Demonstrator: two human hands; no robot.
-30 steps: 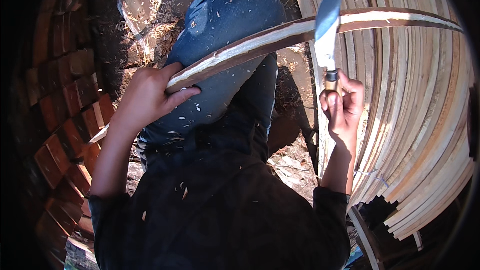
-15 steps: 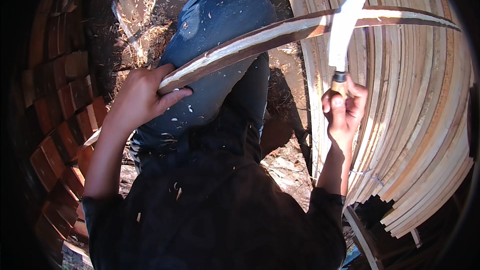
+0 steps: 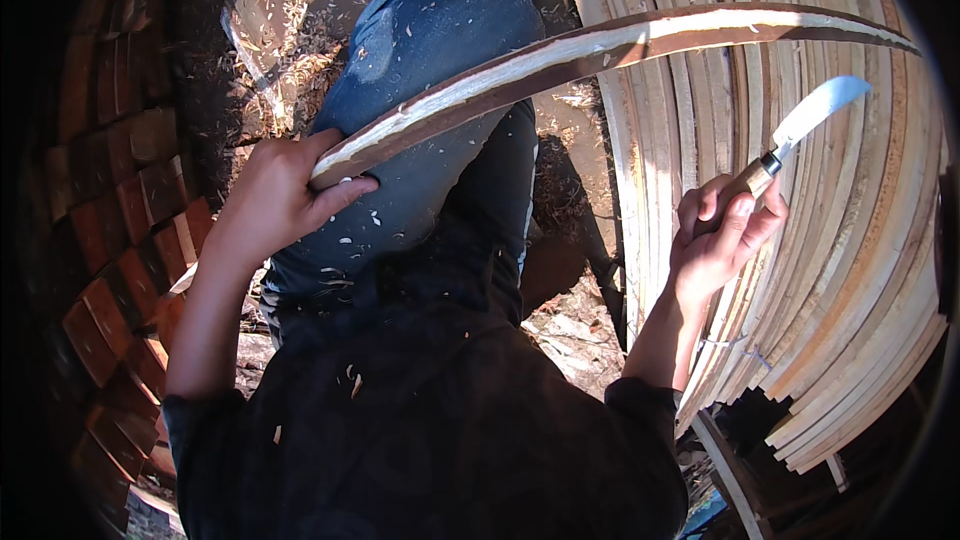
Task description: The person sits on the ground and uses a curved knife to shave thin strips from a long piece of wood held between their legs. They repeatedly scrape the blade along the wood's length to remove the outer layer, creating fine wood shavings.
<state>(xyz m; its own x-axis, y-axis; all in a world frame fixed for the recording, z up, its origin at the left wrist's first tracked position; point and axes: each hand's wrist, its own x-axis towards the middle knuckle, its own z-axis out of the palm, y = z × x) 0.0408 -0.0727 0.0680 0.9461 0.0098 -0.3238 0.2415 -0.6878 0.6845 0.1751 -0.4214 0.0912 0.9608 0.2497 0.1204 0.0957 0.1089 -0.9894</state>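
Observation:
A long wooden strip [image 3: 560, 61], dark brown bark along its sides and a pale cut face between, lies across my raised blue-trousered knee [image 3: 440, 25] and reaches out to the far right. Its near end is gripped by my left hand [image 3: 280, 188], thumb below and fingers over the top. In my right hand [image 3: 728, 225] is a knife [image 3: 818, 112] with a wooden handle, a dark collar and a broad, curved blade. The blade points up and right, apart from the strip and below its far part. Pale shavings dot my trousers and dark shirt.
Many long pale wooden slats [image 3: 800, 270] lie bundled on the right, tied with bluish bands. Stacked reddish-brown wood pieces [image 3: 130, 200] stand at the left. A flat sheet [image 3: 295, 15] strewn with shavings lies on the ground beyond my knee.
My right hand has drawn the knife away from the strip, moving right and slightly nearer, and the blade has tilted rightward. The left hand keeps its grip; the strip has shifted slightly.

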